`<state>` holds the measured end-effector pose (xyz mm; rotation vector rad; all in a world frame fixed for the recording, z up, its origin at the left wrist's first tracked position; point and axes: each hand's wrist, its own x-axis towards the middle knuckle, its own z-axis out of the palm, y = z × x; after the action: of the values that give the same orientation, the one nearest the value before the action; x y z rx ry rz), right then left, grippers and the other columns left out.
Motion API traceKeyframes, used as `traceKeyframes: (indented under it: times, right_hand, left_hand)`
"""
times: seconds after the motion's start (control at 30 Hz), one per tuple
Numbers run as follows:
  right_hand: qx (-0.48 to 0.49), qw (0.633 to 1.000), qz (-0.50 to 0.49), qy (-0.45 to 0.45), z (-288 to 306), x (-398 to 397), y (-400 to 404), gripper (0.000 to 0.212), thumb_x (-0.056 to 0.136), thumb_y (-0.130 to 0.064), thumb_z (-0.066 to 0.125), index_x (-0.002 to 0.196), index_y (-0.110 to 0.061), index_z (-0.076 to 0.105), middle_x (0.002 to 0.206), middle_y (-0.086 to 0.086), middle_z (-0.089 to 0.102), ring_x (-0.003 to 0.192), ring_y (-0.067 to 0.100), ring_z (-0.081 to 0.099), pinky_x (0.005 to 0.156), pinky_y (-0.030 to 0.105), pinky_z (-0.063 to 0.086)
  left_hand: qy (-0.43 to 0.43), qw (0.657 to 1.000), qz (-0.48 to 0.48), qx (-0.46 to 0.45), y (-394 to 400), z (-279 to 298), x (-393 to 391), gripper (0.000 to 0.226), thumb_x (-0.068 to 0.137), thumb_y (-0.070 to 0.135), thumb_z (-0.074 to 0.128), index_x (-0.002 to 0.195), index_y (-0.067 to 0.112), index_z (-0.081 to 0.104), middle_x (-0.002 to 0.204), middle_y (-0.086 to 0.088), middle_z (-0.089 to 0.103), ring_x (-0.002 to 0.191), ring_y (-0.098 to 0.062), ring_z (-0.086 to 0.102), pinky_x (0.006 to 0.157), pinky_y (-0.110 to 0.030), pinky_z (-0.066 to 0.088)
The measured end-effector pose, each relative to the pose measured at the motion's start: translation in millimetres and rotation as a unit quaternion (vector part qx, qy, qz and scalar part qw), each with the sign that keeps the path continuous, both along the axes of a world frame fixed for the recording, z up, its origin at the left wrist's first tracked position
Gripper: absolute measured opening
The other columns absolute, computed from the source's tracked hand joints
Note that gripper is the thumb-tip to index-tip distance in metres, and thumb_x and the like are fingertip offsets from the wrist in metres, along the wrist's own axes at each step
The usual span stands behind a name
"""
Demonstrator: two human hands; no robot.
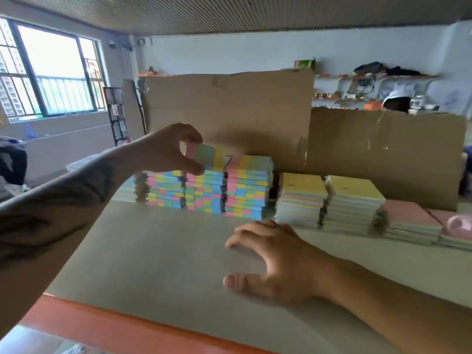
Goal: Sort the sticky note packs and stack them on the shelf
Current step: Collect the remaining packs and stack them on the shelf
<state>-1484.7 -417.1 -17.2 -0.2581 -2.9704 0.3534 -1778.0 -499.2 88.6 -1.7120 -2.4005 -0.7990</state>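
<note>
While beside striped stacks [204, 190], yellow-topped stacks [329, 200] against cardboard sheets [229, 111].

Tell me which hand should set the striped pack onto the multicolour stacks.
Left. The left hand already pinches the striped pack just above the multicolour stacks, while the right hand lies flat and empty-handed on the shelf surface.

Grey shelf [158, 251] (orange-edged) under sticky-note stacks [245, 187]

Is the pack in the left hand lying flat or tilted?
Tilted: the pack held by the left hand slopes above the striped stack.
</note>
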Motion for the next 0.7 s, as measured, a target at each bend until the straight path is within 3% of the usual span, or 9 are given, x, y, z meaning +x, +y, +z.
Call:
traceKeyframes:
  times: [0.23,0.33,0.53,0.7]
  right_hand:
    - [-0.018,0.999,0.0,-0.026,7.6,3.5,0.5,0.069,0.086,-0.082,0.049,0.143,-0.044,0.041,0.151,-0.023,0.034,0.141,0.0,0.022,0.121,0.038,0.018]
    - [-0.02,1.0,0.003,-0.023,6.4,2.7,1.0,0.069,0.086,-0.083,0.049,0.142,-0.045,0.041,0.149,-0.023,0.035,0.141,0.0,0.023,0.121,0.04,0.019]
    - [-0.024,0.999,0.002,-0.026,6.8,2.7,1.4,0.068,0.085,-0.083,0.05,0.141,-0.045,0.041,0.149,-0.023,0.035,0.139,0.0,0.023,0.12,0.039,0.021]
    - [-0.03,0.999,-0.006,-0.032,8.4,2.5,0.3,0.067,0.085,-0.081,0.053,0.141,-0.046,0.042,0.148,-0.024,0.034,0.138,0.001,0.023,0.119,0.036,0.021]
  left_hand:
    - [-0.076,0.996,-0.021,-0.051,9.4,-4.5,-8.5,0.067,0.072,0.022,0.092,0.132,0.024,0.063,0.134,0.007,0.059,0.128,-0.013,0.052,0.107,-0.032,0.038]
    - [-0.085,0.994,-0.023,-0.061,10.9,-5.2,-7.9,0.067,0.073,0.025,0.091,0.133,0.026,0.063,0.134,0.009,0.059,0.126,-0.013,0.051,0.1,-0.031,0.038]
    - [-0.101,0.991,-0.032,-0.084,16.3,-5.7,-8.3,0.066,0.078,0.028,0.087,0.138,0.03,0.06,0.137,0.008,0.059,0.125,-0.019,0.055,0.109,-0.038,0.043]
    - [-0.131,0.988,-0.023,-0.076,14.8,-5.6,-2.8,0.087,0.05,0.048,0.083,0.134,0.04,0.06,0.139,0.008,0.057,0.124,-0.021,0.054,0.107,-0.045,0.046]
